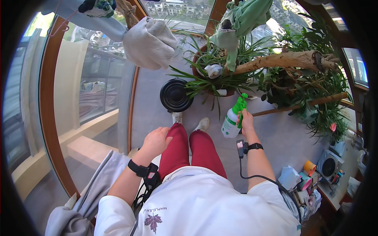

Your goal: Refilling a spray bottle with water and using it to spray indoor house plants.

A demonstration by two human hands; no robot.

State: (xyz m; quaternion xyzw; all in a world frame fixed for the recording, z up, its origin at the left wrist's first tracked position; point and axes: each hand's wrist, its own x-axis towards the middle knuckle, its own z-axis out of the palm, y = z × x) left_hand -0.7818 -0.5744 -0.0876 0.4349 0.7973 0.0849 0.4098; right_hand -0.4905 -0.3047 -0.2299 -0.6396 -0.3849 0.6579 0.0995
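Observation:
My right hand (247,122) grips the green handle of a pump spray bottle (230,125). The bottle has a whitish translucent body with a printed label and a bright green pump top, and it is held slightly tilted above the floor. My left hand (156,142) hovers near my left thigh, back upward, with nothing visible in it and the thumb apart from the fingers. Beyond the bottle, a long-leaved spider plant (192,85) spills over the rim of a brown pot (195,60). A round black ridged lid or container (176,95) sits on the floor before my feet.
A thick wooden branch (283,60) and a thinner stick (301,106) cross the leafy plants at right. Laundry hangs overhead, including a pale towel (149,44) and a green garment (249,19). Grey curtain cloth (103,174) lies left; boxes and clutter (304,183) stand right.

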